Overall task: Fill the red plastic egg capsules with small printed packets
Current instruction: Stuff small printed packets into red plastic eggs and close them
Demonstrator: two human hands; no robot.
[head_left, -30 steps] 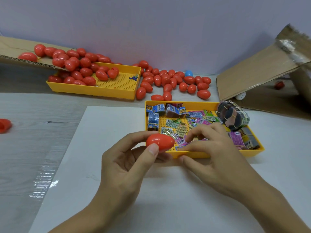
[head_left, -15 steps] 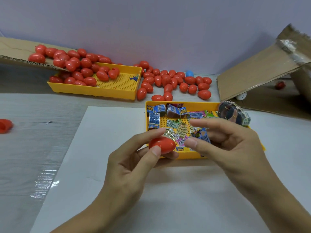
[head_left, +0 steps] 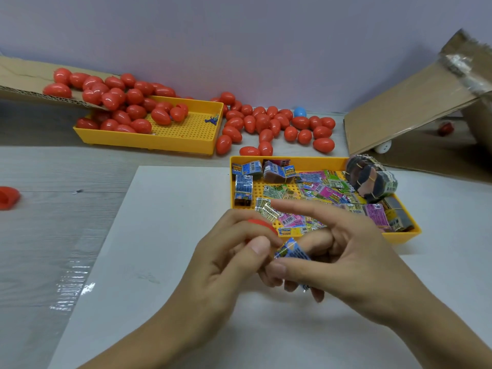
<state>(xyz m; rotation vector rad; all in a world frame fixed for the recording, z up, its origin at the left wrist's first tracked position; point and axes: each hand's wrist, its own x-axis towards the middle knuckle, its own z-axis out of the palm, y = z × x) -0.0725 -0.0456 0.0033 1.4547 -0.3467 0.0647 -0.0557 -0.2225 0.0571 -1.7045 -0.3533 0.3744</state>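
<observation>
At frame centre, the left hand (head_left: 229,262) grips a red egg capsule (head_left: 259,225) while the right hand (head_left: 346,251) pinches a blue printed packet (head_left: 291,252) against it, below the yellow packet tray (head_left: 292,162).

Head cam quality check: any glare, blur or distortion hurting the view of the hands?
Head view: glare streak on the plastic film at left; wide-angle bending at the edges; soft, even light, faint shadows. Slight softness on the left hand and right hand; blue packet print unreadable.
</observation>
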